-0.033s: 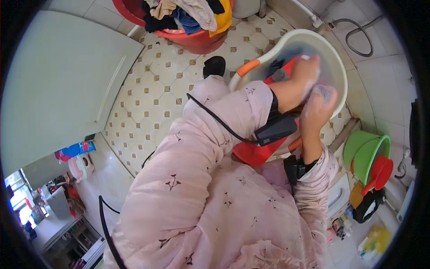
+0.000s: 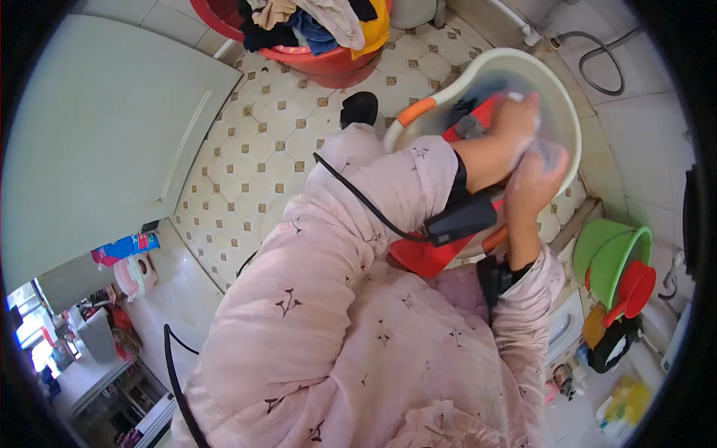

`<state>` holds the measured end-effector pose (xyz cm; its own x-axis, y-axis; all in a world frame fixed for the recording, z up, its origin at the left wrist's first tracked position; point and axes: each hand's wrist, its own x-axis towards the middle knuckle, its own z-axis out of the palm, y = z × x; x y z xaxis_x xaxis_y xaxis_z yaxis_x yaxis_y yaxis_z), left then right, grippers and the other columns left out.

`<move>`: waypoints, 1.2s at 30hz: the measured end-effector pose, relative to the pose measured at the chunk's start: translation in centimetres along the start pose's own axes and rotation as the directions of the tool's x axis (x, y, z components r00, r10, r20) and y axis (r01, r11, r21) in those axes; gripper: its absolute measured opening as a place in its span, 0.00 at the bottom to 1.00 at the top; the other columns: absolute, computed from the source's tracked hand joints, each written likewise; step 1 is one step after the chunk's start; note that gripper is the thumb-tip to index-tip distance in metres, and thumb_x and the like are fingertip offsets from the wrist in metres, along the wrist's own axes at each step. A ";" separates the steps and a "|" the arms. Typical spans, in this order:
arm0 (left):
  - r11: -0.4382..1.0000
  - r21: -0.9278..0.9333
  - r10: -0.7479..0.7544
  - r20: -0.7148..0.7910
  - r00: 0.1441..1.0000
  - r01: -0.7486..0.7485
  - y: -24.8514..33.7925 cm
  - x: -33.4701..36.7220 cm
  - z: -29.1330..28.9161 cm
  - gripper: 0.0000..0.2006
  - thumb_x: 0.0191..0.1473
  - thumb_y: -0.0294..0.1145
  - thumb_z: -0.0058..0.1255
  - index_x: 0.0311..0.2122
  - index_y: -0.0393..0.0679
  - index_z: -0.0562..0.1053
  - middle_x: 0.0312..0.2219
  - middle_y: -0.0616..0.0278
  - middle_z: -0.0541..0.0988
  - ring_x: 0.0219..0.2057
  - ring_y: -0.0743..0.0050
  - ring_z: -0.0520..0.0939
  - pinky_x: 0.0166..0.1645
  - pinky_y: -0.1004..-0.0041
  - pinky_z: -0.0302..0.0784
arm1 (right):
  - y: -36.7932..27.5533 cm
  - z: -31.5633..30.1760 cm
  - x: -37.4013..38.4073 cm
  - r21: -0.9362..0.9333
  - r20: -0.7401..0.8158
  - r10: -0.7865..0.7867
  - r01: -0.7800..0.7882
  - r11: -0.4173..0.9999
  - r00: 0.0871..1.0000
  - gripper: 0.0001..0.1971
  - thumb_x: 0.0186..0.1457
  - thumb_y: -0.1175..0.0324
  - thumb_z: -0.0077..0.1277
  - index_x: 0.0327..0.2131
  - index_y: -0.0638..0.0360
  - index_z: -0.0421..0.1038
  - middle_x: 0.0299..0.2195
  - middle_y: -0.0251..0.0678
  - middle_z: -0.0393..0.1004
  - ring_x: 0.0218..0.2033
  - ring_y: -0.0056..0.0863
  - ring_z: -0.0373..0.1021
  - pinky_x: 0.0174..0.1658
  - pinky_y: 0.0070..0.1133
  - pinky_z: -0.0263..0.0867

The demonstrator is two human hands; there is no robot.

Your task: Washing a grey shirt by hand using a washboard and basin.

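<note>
Head view, leftmost: a pale panel (image 2: 112, 134) is seen beside the tiled floor (image 2: 258, 142). Farther right, a red tub (image 2: 336, 71) is piled with a heap of clothes (image 2: 321, 28), presumably stood off to one side so that the space before the knees is left free. A dark shoe (image 2: 359, 109) is planted near it.

Next, a black box (image 2: 459, 218) is worn by the left wrist and joined to a black cable (image 2: 358, 190); it is held outside the water, probably to be kept dry.

Within the white basin (image 2: 573, 119), just right of its orange handle (image 2: 416, 112), a red cloth (image 2: 487, 109) and a grey cloth (image 2: 469, 128) are seen. The basin seems to be set close so that it can be reached with both arms. The left hand (image 2: 517, 119) is lowered over the red cloth, its fingers apparently bent; whether cloth is gripped cannot be told. Just beside it, the right hand (image 2: 539, 170) is wetted with suds, its fingers blurred and mostly hidden, so neither their opening nor any hold can be judged.

At far right, a green bucket (image 2: 590, 257) is partly overlapped by a red dipper (image 2: 637, 286), perhaps kept there within easy reach.
</note>
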<state>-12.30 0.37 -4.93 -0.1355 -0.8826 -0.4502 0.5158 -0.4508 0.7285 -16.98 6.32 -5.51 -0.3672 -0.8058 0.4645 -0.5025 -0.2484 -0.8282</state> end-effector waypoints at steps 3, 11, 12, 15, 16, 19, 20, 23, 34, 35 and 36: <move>0.998 0.001 0.056 -0.125 0.991 -0.056 -2.1 -0.5 0.6 0.12 0.54 0.37 0.39 0.24 0.40 0.67 0.20 0.63 0.70 0.20 0.75 0.68 0.26 0.71 0.63 | 1.6 -0.8 3.4 -0.118 0.081 0.183 -0.172 0.978 0.980 0.08 0.47 0.70 0.39 0.28 0.65 0.62 0.24 0.37 0.64 0.26 0.26 0.60 0.33 0.21 0.58; 0.997 0.044 0.069 -0.021 0.997 -0.068 0.8 -0.5 -1.4 0.13 0.55 0.38 0.38 0.25 0.41 0.65 0.18 0.66 0.65 0.20 0.76 0.67 0.26 0.71 0.63 | 0.3 -0.1 -0.1 0.057 0.083 0.003 -0.007 0.998 0.997 0.07 0.45 0.71 0.40 0.28 0.65 0.62 0.24 0.42 0.67 0.26 0.33 0.64 0.32 0.28 0.60; 0.994 -0.103 0.027 0.020 0.999 -0.025 0.7 -1.0 -1.2 0.12 0.55 0.39 0.37 0.25 0.42 0.66 0.19 0.65 0.66 0.20 0.76 0.67 0.26 0.71 0.64 | 0.3 -0.1 0.5 0.019 0.111 0.010 -0.013 1.000 0.994 0.07 0.45 0.71 0.40 0.28 0.65 0.62 0.24 0.43 0.67 0.26 0.34 0.64 0.33 0.28 0.60; 0.982 -0.189 0.007 0.069 0.998 0.006 -1.6 -2.3 0.4 0.12 0.55 0.40 0.37 0.27 0.44 0.67 0.21 0.65 0.69 0.21 0.75 0.69 0.28 0.72 0.66 | 3.0 -1.2 3.5 -0.180 0.114 0.099 -0.077 0.981 0.988 0.08 0.45 0.70 0.41 0.29 0.65 0.63 0.25 0.45 0.68 0.27 0.36 0.66 0.34 0.28 0.61; 0.981 -0.194 -0.006 0.113 0.994 0.028 -2.0 -2.3 0.4 0.12 0.55 0.41 0.38 0.28 0.45 0.67 0.21 0.65 0.71 0.23 0.74 0.71 0.29 0.71 0.68 | 3.9 -1.3 4.1 -0.228 0.120 0.118 -0.088 0.970 0.986 0.09 0.45 0.69 0.42 0.30 0.65 0.63 0.25 0.45 0.68 0.27 0.36 0.66 0.34 0.28 0.61; 0.920 -0.330 -0.129 0.259 0.957 0.213 -1.0 -2.5 -0.2 0.10 0.53 0.38 0.42 0.28 0.43 0.68 0.20 0.68 0.71 0.21 0.76 0.71 0.27 0.75 0.66 | 4.5 -1.5 3.9 -0.065 0.125 0.196 -0.189 0.980 0.973 0.11 0.46 0.66 0.45 0.32 0.64 0.65 0.26 0.42 0.69 0.29 0.33 0.67 0.35 0.26 0.62; 0.921 -0.299 -0.160 0.292 0.943 0.249 -0.6 -2.2 -0.8 0.10 0.53 0.39 0.41 0.29 0.43 0.69 0.22 0.66 0.72 0.24 0.73 0.73 0.30 0.73 0.68 | 4.1 -1.7 4.1 -0.077 0.090 0.204 -0.197 0.977 0.975 0.11 0.46 0.66 0.45 0.32 0.64 0.65 0.26 0.42 0.69 0.29 0.33 0.67 0.35 0.26 0.62; 0.899 -0.249 -0.265 0.348 0.899 0.361 1.1 -2.6 -1.0 0.13 0.54 0.42 0.38 0.33 0.43 0.69 0.28 0.62 0.74 0.30 0.68 0.75 0.37 0.67 0.70 | 3.5 -3.9 4.6 0.398 0.337 0.493 -0.596 0.697 0.802 0.10 0.46 0.68 0.45 0.32 0.63 0.66 0.29 0.37 0.71 0.31 0.27 0.67 0.37 0.23 0.62; 0.976 -0.119 -0.168 0.110 0.980 0.181 1.5 -0.6 -2.5 0.11 0.55 0.38 0.36 0.32 0.43 0.66 0.30 0.59 0.72 0.32 0.65 0.75 0.42 0.64 0.70 | 3.7 -6.0 4.5 0.592 0.502 0.313 -0.585 0.554 0.806 0.10 0.43 0.74 0.44 0.33 0.62 0.66 0.31 0.34 0.68 0.33 0.24 0.66 0.39 0.21 0.63; 0.990 -0.079 -0.113 0.075 0.991 0.119 0.8 -0.9 -2.2 0.13 0.55 0.40 0.36 0.32 0.41 0.66 0.29 0.59 0.73 0.33 0.65 0.75 0.41 0.65 0.71 | 3.3 -5.0 4.3 0.516 0.413 0.256 -0.456 0.724 0.874 0.10 0.43 0.72 0.44 0.32 0.63 0.66 0.29 0.35 0.69 0.31 0.24 0.66 0.38 0.22 0.63; 0.998 -0.036 -0.056 0.043 0.998 0.057 0.3 -1.0 -2.1 0.15 0.56 0.41 0.36 0.32 0.39 0.67 0.28 0.58 0.73 0.33 0.64 0.75 0.41 0.67 0.71 | 2.7 -4.3 3.3 0.368 0.404 0.228 -0.385 0.846 0.886 0.09 0.45 0.71 0.44 0.32 0.62 0.65 0.28 0.35 0.68 0.30 0.25 0.66 0.36 0.21 0.63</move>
<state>-10.25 1.39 -5.38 -0.1999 -0.8610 -0.4676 0.5374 -0.4954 0.6825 -22.84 5.32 -4.87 -0.1240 -0.9876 0.0965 0.0046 -0.0978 -0.9952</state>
